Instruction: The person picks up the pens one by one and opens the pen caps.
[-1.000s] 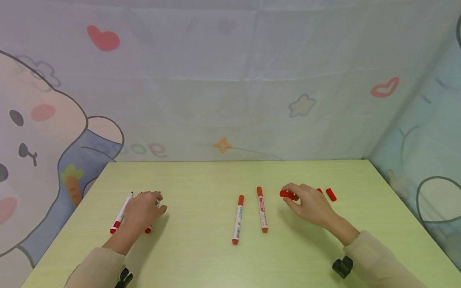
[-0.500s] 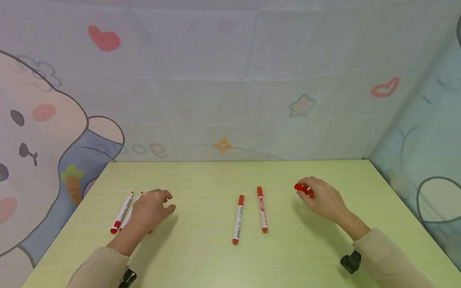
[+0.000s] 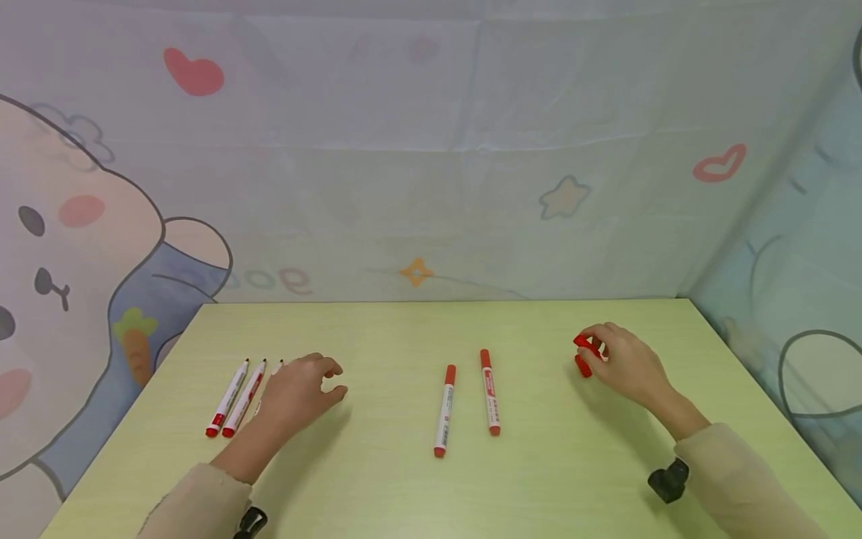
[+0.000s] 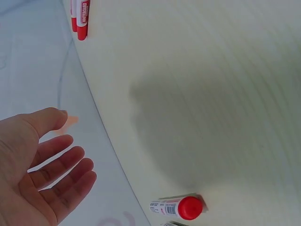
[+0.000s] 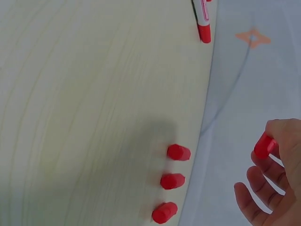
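In the head view my left hand (image 3: 303, 393) hovers over the table, right of several uncapped markers, with nothing in its relaxed fingers. White markers with bare black tips lie there: one at the far left (image 3: 227, 398), another beside it (image 3: 245, 398), and more partly hidden by my hand. My right hand (image 3: 629, 367) pinches a red marker cap (image 5: 265, 145) between thumb and fingers, above the table. Below it, in the right wrist view, three loose caps stand apart in a row: an upper cap (image 5: 178, 152), a middle cap (image 5: 172, 181) and a lower cap (image 5: 164, 213).
Two capped red markers lie mid-table between my hands, a nearer one (image 3: 445, 412) and one to its right (image 3: 490, 393). A pale printed cloth (image 3: 471, 150) hangs behind the table (image 3: 377, 486), whose back edge runs along it.
My left hand has moved right, off the uncapped markers, uncovering more of them. With the cap still pinched, my right hand has moved right and slightly back, bringing a loose cap into sight.
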`<state>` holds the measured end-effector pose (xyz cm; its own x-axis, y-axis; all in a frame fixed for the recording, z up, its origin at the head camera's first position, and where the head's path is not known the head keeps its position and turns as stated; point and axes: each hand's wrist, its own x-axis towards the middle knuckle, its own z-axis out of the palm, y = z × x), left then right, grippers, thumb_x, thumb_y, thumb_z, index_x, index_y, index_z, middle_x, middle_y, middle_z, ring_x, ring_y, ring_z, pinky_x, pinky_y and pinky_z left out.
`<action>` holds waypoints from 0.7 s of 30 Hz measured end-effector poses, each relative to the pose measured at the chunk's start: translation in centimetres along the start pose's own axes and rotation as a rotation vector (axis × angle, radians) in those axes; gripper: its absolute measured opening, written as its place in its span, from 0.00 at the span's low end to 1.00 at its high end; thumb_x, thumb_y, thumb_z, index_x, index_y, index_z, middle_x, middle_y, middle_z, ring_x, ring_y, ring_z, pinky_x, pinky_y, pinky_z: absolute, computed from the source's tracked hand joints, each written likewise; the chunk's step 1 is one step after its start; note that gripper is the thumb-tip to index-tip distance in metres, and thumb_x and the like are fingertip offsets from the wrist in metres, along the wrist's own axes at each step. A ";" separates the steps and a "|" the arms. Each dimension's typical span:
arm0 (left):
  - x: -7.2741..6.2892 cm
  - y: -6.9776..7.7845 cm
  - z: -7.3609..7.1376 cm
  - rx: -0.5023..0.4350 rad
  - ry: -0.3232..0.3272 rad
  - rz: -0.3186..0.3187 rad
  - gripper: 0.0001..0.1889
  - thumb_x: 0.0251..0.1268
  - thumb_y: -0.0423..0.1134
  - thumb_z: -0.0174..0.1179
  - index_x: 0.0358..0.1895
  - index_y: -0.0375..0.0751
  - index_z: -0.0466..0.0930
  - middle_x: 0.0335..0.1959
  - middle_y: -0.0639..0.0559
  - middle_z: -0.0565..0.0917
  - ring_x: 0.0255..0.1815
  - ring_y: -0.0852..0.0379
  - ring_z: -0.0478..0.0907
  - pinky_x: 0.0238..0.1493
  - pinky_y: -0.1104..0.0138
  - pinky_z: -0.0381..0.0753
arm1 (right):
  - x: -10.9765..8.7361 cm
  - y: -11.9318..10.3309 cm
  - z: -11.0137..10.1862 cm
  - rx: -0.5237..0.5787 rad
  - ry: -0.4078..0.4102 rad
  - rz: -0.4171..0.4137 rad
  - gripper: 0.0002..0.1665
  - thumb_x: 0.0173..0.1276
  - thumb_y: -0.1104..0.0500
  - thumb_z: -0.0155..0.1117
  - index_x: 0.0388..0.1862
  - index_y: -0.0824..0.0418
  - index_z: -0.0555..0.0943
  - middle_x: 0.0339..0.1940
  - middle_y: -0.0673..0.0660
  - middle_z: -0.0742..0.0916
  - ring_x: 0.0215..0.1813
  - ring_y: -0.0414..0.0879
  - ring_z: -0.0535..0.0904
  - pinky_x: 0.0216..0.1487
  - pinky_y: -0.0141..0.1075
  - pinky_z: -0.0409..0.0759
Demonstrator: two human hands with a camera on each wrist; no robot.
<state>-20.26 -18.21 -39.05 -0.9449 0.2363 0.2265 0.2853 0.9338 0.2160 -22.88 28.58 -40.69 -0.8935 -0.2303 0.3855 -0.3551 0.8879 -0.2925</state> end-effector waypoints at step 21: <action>-0.3 1.7 1.2 -0.047 0.025 0.075 0.12 0.47 0.44 0.68 0.37 0.45 0.84 0.34 0.54 0.82 0.28 0.61 0.77 0.23 0.69 0.71 | -0.7 4.8 -1.5 -0.010 -0.137 0.268 0.17 0.63 0.54 0.58 0.43 0.67 0.75 0.32 0.60 0.82 0.24 0.45 0.72 0.22 0.35 0.67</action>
<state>-19.72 -16.35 -39.86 -0.9165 0.2980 0.2669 0.3630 0.8999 0.2417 -23.57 33.56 -41.05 -0.9841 -0.0379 0.1735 -0.0990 0.9279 -0.3593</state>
